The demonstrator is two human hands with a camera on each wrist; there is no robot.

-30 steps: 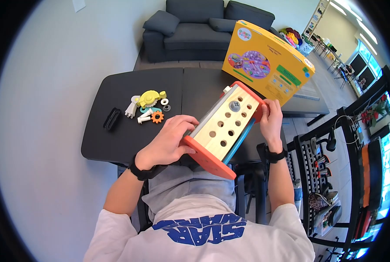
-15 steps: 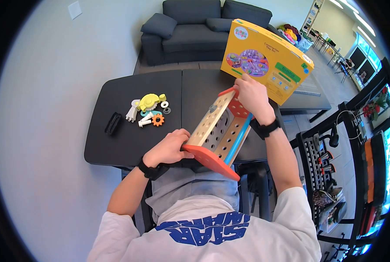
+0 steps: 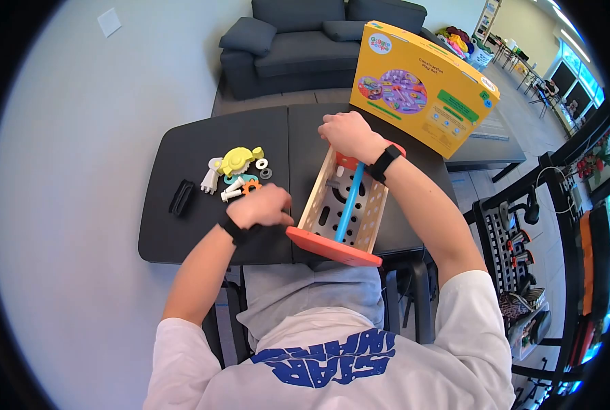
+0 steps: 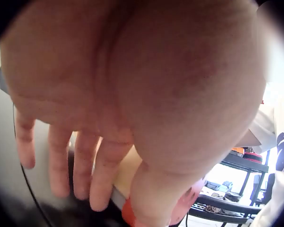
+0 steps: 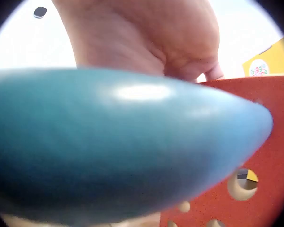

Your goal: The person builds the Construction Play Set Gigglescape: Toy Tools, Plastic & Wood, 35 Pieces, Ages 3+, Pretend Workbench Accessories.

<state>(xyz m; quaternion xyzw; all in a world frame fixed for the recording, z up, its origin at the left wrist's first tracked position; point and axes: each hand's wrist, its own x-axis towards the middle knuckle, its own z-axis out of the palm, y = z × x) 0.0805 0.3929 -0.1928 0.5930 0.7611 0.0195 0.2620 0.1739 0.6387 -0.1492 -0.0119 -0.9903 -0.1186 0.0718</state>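
A wooden toy toolbox (image 3: 311,198) stands upright on the table's near side, its open top facing up. It has pale sides with holes, red-orange end panels (image 3: 335,247) and a blue handle bar (image 3: 349,205). My right hand (image 3: 355,136) grips the far end panel over its top edge; in the right wrist view the handle hides part of that hand. My left hand (image 3: 262,206) hovers at the near left corner, fingers straight and spread in the left wrist view, with the thumb close to the red panel. An orange gear (image 3: 251,187) lies just beyond it.
Left on the black table (image 3: 182,150) lie a yellow toy saw piece (image 3: 236,161), a pale claw-shaped piece (image 3: 210,176), white bolts (image 3: 232,195), rings (image 3: 262,164) and a black clip-like object (image 3: 181,198). A yellow box (image 3: 421,89) stands at the back right.
The toolbox has been turned from its tilted side to stand open side up, lower on the table. My right hand has moved left over its far end; my left hand has let go.
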